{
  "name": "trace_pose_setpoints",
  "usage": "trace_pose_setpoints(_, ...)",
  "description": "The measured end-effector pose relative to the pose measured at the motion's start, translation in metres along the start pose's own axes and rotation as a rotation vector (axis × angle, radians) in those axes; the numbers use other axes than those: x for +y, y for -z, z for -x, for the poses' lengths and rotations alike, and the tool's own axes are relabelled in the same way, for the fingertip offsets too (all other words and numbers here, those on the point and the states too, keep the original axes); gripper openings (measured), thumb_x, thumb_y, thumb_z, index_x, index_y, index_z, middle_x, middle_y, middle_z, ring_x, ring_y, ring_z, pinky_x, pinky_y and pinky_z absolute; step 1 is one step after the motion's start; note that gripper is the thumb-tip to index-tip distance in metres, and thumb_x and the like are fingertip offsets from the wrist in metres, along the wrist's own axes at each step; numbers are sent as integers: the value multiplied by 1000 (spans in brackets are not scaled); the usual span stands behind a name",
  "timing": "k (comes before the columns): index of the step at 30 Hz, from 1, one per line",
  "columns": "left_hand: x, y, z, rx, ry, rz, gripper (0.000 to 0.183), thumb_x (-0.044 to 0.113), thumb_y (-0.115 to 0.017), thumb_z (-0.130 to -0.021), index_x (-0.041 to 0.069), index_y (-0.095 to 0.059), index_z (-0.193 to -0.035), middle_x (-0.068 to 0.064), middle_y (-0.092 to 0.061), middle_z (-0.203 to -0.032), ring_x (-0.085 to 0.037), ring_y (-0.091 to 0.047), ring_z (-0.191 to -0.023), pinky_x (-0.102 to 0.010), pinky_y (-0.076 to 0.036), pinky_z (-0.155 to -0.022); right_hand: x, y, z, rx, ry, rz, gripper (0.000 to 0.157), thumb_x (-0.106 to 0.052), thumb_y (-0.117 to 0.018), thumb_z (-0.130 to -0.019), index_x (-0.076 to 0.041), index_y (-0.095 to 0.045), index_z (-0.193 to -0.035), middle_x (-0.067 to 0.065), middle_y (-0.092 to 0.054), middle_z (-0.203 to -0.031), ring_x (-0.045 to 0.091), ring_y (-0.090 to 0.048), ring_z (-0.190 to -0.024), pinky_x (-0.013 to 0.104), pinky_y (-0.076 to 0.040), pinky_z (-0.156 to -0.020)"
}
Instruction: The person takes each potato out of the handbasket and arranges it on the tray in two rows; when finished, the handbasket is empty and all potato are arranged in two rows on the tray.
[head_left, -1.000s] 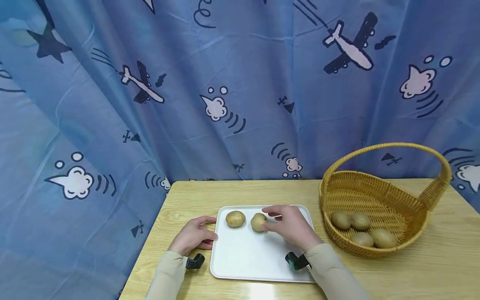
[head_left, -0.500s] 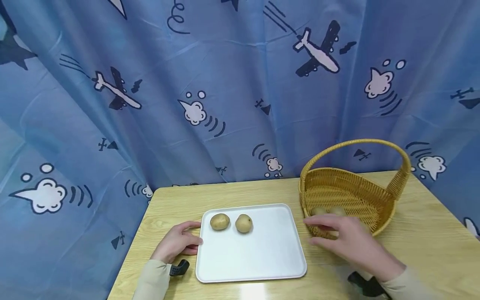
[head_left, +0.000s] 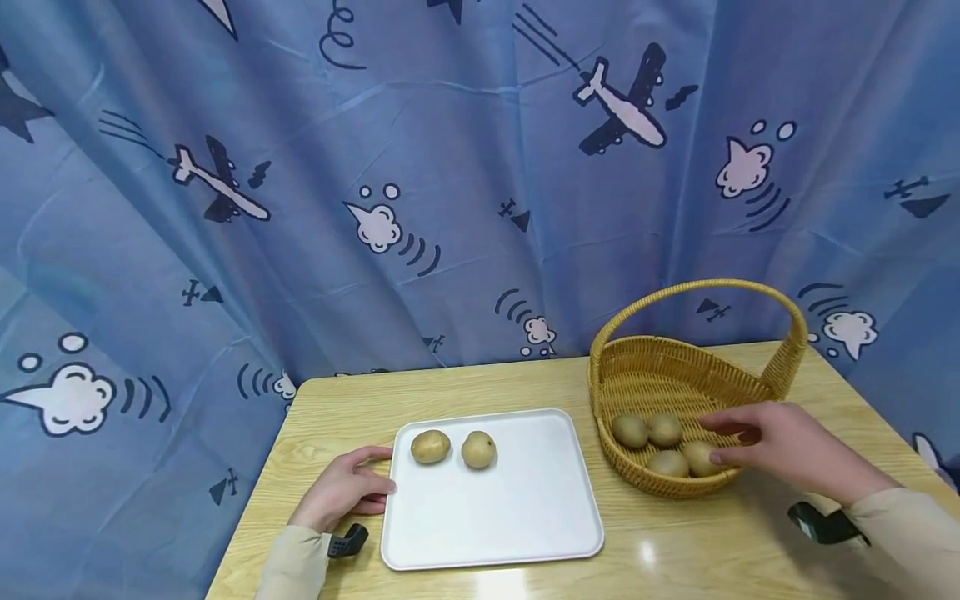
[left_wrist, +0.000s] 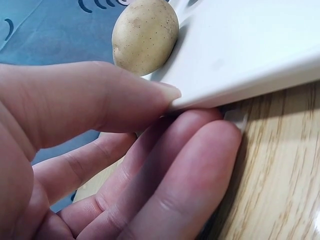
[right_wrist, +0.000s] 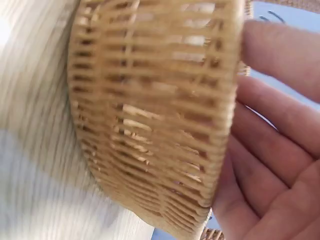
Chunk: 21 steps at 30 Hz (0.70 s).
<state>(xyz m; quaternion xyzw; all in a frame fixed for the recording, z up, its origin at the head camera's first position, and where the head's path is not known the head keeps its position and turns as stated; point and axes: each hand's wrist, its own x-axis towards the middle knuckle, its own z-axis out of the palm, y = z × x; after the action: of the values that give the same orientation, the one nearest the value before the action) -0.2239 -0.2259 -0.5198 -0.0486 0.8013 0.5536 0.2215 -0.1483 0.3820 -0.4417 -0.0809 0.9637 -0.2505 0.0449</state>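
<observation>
My left hand [head_left: 341, 487] pinches the left edge of a white tray [head_left: 495, 512]; in the left wrist view the thumb lies on the rim and fingertips are under it. Two potatoes lie near the tray's far left corner, an oval potato [head_left: 431, 447] and a rounder potato [head_left: 478, 450]. Over the near right rim of a wicker basket [head_left: 637, 483], my right hand [head_left: 795, 442] reaches in with parted fingers. Its thumb tip is right at the nearest potato [head_left: 702, 458]. In the right wrist view the basket wall hides the fingertips.
Several potatoes sit in the basket, among them a far-left potato [head_left: 630, 430]. A tall arched handle [head_left: 697, 285] spans the basket. Behind the wooden table [head_left: 450, 390] hangs a blue patterned curtain [head_left: 420, 317].
My right hand has let go of the rounder potato on the tray and moved right, into the basket. The left hand stays at the tray's edge. The head view has shifted right.
</observation>
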Motion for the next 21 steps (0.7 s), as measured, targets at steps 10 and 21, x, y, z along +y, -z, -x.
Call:
trace_pose_setpoints(10, 0, 1, 1, -10, -1, 0, 70, 6, -83, -91, 3, -54, -155, -15, -77, -104, -21, -75, -80, -37, -70, -73, 8, -1, -26, -163, 71, 51, 56, -42, -94, -79, -7, -82, -121, 6, -83, -115, 26, -78, -104, 36, -65, -85)
trace_pose_setpoints(21, 1, 4, 1, 6, 5, -6, 71, 7, -84, -90, 4, -55, -155, -15, -75, -100, -19, -75, -79, -37, -70, -73, 9, -7, -41, -259, 73, 31, 39, -33, -95, -78, -15, -85, -110, -8, -80, -100, 1, -66, -89, 26, -58, -75)
